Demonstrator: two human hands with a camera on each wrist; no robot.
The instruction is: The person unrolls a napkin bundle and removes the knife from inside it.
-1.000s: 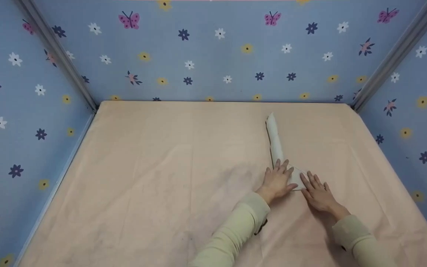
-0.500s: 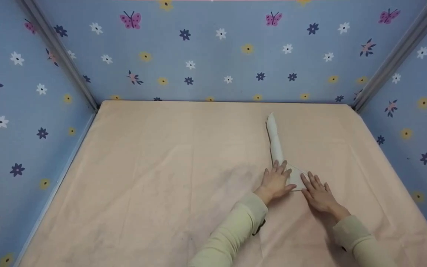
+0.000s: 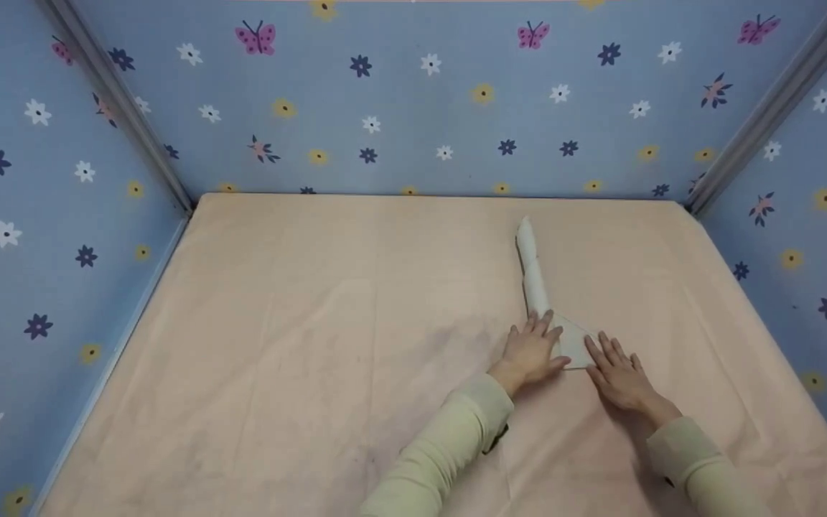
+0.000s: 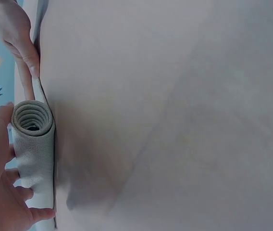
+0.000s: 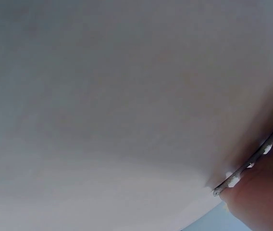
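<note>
A pale grey-green cloth (image 3: 533,266), mostly wound into a long narrow roll, lies right of the middle of the table. Its spiral end (image 4: 32,119) faces the left wrist camera. From the near part of the roll a flat, unrolled flap (image 3: 576,348) extends to the right. My left hand (image 3: 530,352) rests on the near part of the roll, fingers spread and pointing away from me. My right hand (image 3: 622,377) presses the outer edge of the flap with its fingers extended. In the right wrist view only part of the right hand (image 5: 266,192) shows beside the cloth's thin edge.
A wrinkled peach sheet (image 3: 277,323) covers the table. Blue walls (image 3: 413,100) printed with flowers and butterflies enclose its back and sides. Grey posts (image 3: 765,115) stand at both back corners.
My left hand has slid slightly left on the roll, and a little more of the flap shows between the hands. The right hand stays nearly in place.
</note>
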